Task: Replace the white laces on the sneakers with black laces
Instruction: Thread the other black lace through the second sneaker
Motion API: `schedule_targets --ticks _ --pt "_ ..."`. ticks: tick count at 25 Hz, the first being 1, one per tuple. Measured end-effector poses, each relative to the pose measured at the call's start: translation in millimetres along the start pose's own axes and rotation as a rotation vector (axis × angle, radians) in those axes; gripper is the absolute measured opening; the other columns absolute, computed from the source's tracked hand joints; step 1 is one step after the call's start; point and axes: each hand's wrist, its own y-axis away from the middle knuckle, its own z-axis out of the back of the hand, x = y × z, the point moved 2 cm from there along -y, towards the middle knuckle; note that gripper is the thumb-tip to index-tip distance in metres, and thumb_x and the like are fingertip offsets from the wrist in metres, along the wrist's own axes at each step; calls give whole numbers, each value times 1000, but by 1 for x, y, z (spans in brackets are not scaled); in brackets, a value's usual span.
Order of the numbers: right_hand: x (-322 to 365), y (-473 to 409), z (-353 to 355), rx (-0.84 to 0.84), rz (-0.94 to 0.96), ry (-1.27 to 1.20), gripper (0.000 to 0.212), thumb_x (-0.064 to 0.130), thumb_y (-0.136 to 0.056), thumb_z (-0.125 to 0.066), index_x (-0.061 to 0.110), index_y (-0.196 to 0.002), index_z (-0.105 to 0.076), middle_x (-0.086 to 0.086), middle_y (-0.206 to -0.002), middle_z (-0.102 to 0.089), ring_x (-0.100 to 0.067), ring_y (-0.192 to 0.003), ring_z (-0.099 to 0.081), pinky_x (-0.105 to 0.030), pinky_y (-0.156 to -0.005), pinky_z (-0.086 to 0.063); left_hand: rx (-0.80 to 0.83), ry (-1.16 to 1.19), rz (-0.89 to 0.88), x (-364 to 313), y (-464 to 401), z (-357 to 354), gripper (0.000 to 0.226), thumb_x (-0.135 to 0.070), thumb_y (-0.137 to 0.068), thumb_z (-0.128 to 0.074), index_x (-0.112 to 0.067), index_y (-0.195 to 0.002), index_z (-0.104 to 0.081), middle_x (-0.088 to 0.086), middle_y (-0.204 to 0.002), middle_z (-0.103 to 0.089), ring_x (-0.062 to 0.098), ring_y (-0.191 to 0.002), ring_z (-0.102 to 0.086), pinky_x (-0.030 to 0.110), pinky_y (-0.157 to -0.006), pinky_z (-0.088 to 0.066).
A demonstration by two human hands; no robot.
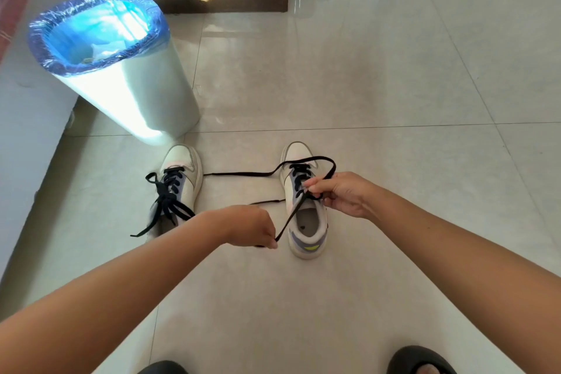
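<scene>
I judge I'm lacing the right sneaker [306, 215] on the floor, left sneaker [179, 188] already done: left hand [252, 226] pinches one black lace [290, 215] end taut, right hand [337, 193] pinches the lace at the eyelets, next threading upward.

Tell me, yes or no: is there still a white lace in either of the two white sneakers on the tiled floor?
No: the left white sneaker and the right white sneaker both carry only black lace in their eyelets.
</scene>
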Motion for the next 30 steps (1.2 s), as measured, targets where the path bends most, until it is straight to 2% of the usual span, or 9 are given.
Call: schedule_targets --ticks 4,7,10,12,15,19,22,26,30 --pt "3 1 -2 -5 91 223 30 -15 -73 -63 14 -63 -61 -1 -66 -61 -12 -66 -55 -19 -56 -40 -377 454 3 -9 -31 30 33 -16 -100 -37 -12 -124 -58 1 -126 -58 16 -117 -51 24 -100 -36" --pt "10 6 -4 -94 335 484 29 -9 -72 -63 18 -62 -61 6 -63 -59 -9 -64 -55 -13 -54 -43 -386 669 -36 -21 -50 40 37 -3 -96 -36 -13 -124 -58 2 -124 -59 10 -114 -49 21 -99 -33" --pt "8 12 -10 -270 822 1082 14 -1 -76 -56 11 -80 -62 0 -80 -59 -22 -73 -55 -29 -57 -42 -401 658 2 -21 -61 37 26 -8 -96 -41 -4 -112 -61 10 -117 -62 19 -108 -53 26 -93 -38" --pt "-3 11 -10 -312 904 1208 21 2 -81 -54 4 -100 -60 -8 -93 -58 -28 -76 -55 -36 -56 -44 -378 666 -15 -19 -63 35 26 -8 -95 -45 -4 -116 -61 6 -118 -61 15 -105 -53 20 -87 -38" --pt "-11 6 -3 -314 661 824 10 12 -85 -57 13 -94 -53 3 -84 -56 -18 -72 -54 -33 -62 -43 -354 771 -62 -16 -62 33 30 -11 -92 -57 -9 -121 -61 -6 -106 -60 3 -97 -52 12 -84 -35" --pt "-18 5 7 -241 477 445 8 12 -82 -67 8 -89 -65 -10 -80 -66 -17 -70 -59 -32 -66 -50 -467 676 43 -14 -63 38 15 -16 -79 -74 -9 -92 -69 -7 -73 -58 6 -72 -52 9 -61 -37" --pt "-26 10 15 -253 469 389 16 18 -87 -65 9 -75 -58 -12 -75 -63 -14 -64 -59 -27 -61 -50 -483 445 43 -10 -63 42 19 -17 -80 -72 -6 -95 -68 2 -84 -62 13 -78 -51 19 -65 -38" --pt "-27 17 10 -146 466 427 5 27 -84 -68 30 -88 -65 3 -79 -63 -6 -69 -57 -16 -64 -46 -496 461 -1 -16 -63 40 16 -20 -85 -66 -6 -94 -65 7 -87 -62 14 -76 -50 23 -65 -37" --pt "-17 14 -7 -248 316 -137 15 19 -93 -57 21 -81 -65 10 -64 -64 1 -52 -57 -15 -49 -43 -512 402 -7 -17 -61 46 15 -22 -84 -67 -8 -88 -63 -3 -78 -54 14 -75 -48 20 -60 -35"
